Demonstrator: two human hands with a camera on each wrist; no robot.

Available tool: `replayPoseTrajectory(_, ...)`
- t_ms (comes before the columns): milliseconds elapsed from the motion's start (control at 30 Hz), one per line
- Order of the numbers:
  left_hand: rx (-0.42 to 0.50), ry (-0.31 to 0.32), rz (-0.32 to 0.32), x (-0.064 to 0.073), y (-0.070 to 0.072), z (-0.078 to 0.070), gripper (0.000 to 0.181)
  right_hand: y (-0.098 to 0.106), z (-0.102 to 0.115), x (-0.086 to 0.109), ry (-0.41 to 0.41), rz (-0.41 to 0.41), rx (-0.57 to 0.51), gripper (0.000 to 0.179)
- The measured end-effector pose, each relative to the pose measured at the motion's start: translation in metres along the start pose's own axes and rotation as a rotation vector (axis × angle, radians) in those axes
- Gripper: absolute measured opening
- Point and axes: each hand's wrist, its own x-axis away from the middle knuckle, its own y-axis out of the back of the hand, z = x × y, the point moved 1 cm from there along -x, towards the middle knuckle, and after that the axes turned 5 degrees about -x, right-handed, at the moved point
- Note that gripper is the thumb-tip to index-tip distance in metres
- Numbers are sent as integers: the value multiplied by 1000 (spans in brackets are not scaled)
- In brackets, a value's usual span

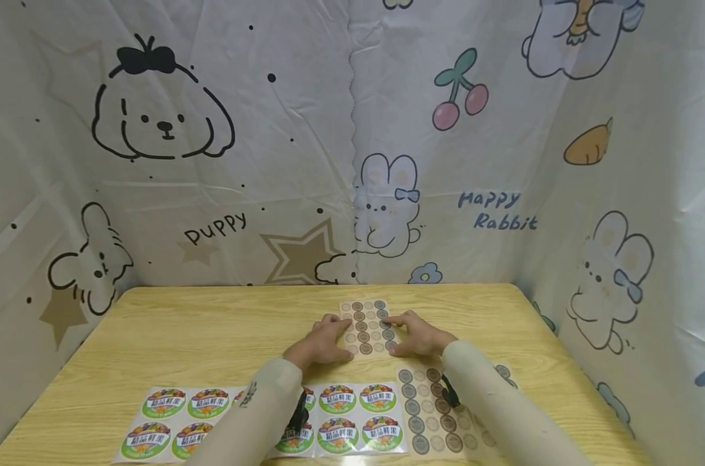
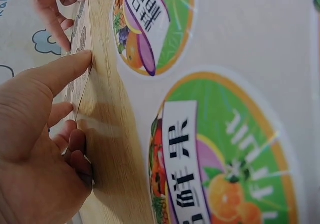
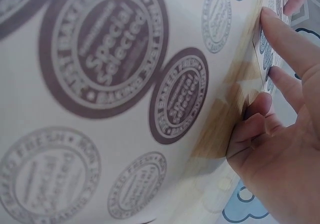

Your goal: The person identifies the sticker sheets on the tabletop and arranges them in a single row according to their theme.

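Note:
A small sheet of round stickers [image 1: 364, 327], in columns of brown, pale and grey-blue, lies flat toward the back of the wooden table. My left hand [image 1: 323, 340] rests at its left edge, thumb and index finger stretched onto the paper. On the opposite edge my right hand [image 1: 419, 334] touches the sheet in the same way. In the left wrist view, the thumb tip of the left hand [image 2: 40, 129] meets the paper while the outer fingers bend loosely against the table. The right wrist view shows the right hand [image 3: 290, 129] with thumb and index finger extended to the sheet.
Glossy fruit-label sticker sheets [image 1: 337, 435] lie along the front, partly under the left forearm. A larger sheet of round "Special Selected" stickers [image 1: 428, 408] is beside them, below the right forearm. A printed cloth [image 1: 294, 129] surrounds the table [image 1: 213, 323] at the back and sides.

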Motion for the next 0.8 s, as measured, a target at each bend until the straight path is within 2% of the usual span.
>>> replayPoseTrajectory(500, -24, 6, -28, -2, -4, -1, 77, -1, 0, 1, -3, -21, -6, 73)
replayPoseTrajectory(800, -9, 10, -45, -1, -5, -2, 75, -2, -2, -1, 38, -26, -23, 67)
